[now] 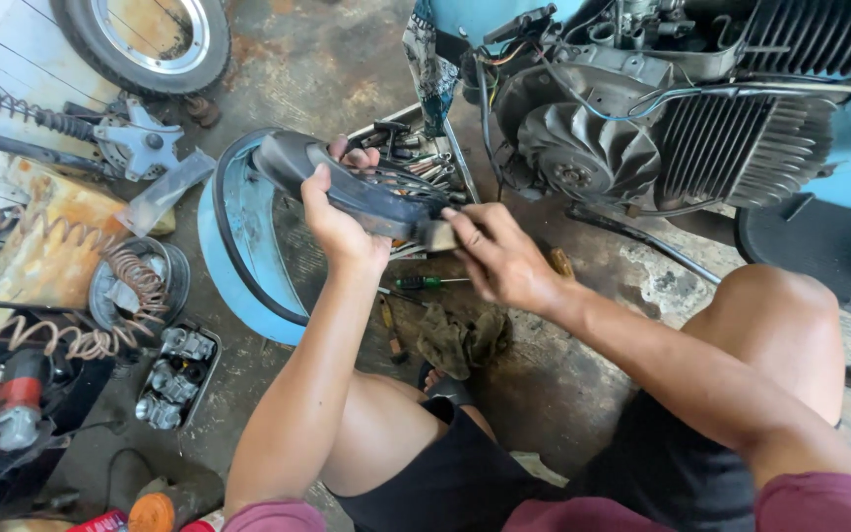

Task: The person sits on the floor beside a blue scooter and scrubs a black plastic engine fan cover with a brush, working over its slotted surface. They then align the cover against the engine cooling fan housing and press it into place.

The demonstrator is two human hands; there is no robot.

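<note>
I hold a black plastic engine cover with a slotted grille up in front of me. My left hand grips its left, rounded end. My right hand pinches the cover's right end, fingers closed on the edge. Behind it stands a scooter engine with a finned flywheel fan and a ribbed cylinder, exposed on the light blue scooter body. Under the cover lies an open tray of hand tools.
A light blue side panel with a black rubber edge lies on the concrete floor at left. A green-handled screwdriver, a dirty rag, a tray of metal parts, a coiled hose, a wheel and a red power tool surround me.
</note>
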